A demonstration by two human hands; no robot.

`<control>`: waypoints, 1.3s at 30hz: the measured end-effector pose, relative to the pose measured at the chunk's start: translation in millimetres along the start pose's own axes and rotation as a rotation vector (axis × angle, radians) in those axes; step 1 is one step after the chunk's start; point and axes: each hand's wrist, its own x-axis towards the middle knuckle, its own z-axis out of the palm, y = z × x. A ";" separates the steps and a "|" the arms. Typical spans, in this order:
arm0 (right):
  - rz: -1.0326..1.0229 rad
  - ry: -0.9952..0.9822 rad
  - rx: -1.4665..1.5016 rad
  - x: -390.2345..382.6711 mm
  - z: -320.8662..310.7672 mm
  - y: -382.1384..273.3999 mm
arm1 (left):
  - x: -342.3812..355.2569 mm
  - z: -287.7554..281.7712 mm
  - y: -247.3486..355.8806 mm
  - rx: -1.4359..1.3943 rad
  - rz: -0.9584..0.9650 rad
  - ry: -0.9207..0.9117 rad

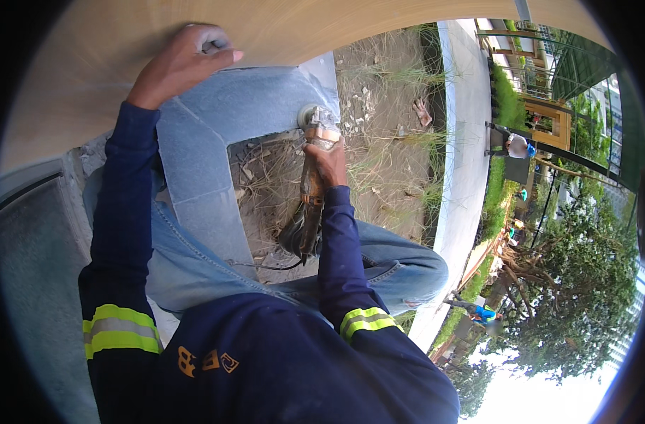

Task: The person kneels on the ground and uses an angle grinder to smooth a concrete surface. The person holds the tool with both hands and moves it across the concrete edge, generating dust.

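Note:
My right hand point(327, 164) is wrapped round an angle grinder point(311, 191), which looks dusty and orange-brown. Its head, with a pale round disc, lies at the outer edge of a grey stone slab point(273, 102); whether the disc touches the stone I cannot tell. A power cord point(276, 268) trails from the grinder's rear end past my legs. My left hand point(193, 58) is curled closed against a smooth tan panel point(125, 49), its thumb sticking out, and nothing shows in it. More grey slabs point(204, 219) run from there toward my knees.
Dry soil with grass and rubble point(379, 141) lies right of the slabs. Beyond it runs a pale concrete path point(467, 134). Two people, one in a white hat point(518, 147) and one in a blue top point(485, 314), are farther off near greenery. A dark glossy panel point(36, 247) stands at left.

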 end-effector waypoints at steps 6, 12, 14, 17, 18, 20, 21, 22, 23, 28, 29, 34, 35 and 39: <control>0.025 -0.038 0.035 16.3 0.8 -14.6 | 1.7 0.4 -3.8 0.022 -0.065 -0.043; 0.040 0.042 0.071 29.7 -16.3 -5.1 | 0.5 -0.4 0.6 -0.045 -0.044 -0.007; 0.049 0.100 0.047 45.4 -29.9 31.6 | 2.8 2.7 2.4 -0.043 -0.023 -0.002; 0.067 0.091 0.006 35.2 -32.8 39.9 | 1.4 -0.6 -1.1 -0.020 -0.006 -0.001; 0.061 0.079 0.038 28.6 -29.5 39.9 | 0.9 -1.3 -1.5 -0.009 -0.005 0.009; 0.034 0.040 0.042 8.5 -19.1 13.1 | -0.7 -1.7 -2.3 0.017 0.000 0.019; 0.023 0.030 0.044 1.1 -15.8 4.3 | -1.0 -0.5 -1.2 0.021 -0.003 0.031; 0.015 -0.006 0.085 0.1 -12.7 3.5 | -1.0 1.1 1.3 0.024 -0.003 0.039; 0.012 -0.004 0.052 -0.6 -6.9 -2.9 | -1.4 1.5 1.4 0.032 -0.009 0.048; -0.017 -0.017 0.023 24.7 0.8 -14.4 | 3.9 0.3 -2.1 0.028 -0.066 -0.033; -0.040 -0.023 0.042 33.7 -1.9 -9.3 | 4.6 0.3 -1.2 0.019 -0.080 -0.044; 0.022 0.030 0.036 56.4 -15.0 2.8 | 2.2 -0.9 -5.4 -0.003 -0.065 -0.055; 0.038 0.051 0.031 52.8 -19.7 4.8 | 2.4 -2.3 -2.0 0.010 -0.074 -0.075; 0.028 0.094 -0.040 47.0 -32.4 28.5 | 3.8 1.8 0.6 -0.042 -0.016 -0.023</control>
